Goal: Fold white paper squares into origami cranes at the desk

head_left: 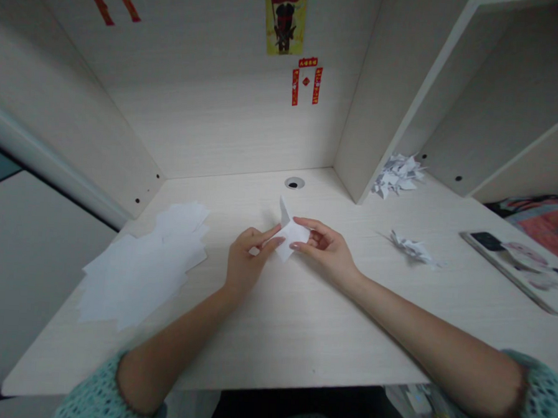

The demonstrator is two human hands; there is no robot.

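Observation:
A small piece of folded white paper (285, 250) is held just above the middle of the desk, with one pointed flap standing up at its back. My left hand (248, 254) pinches its left side between thumb and forefinger. On the right side, my right hand (326, 246) grips the paper with thumb and fingers, the thumb at the front. The fingers of both hands cover part of the folds. Left of my hands lies a spread pile of white paper sheets (145, 264).
Folded paper pieces (410, 247) lie right of my hands. A heap of folded paper (397, 174) sits by the upright panel (398, 84). A phone in a patterned case (523, 268) rests at the right. The desk (253, 345) has a round cable hole (294, 183) at the back.

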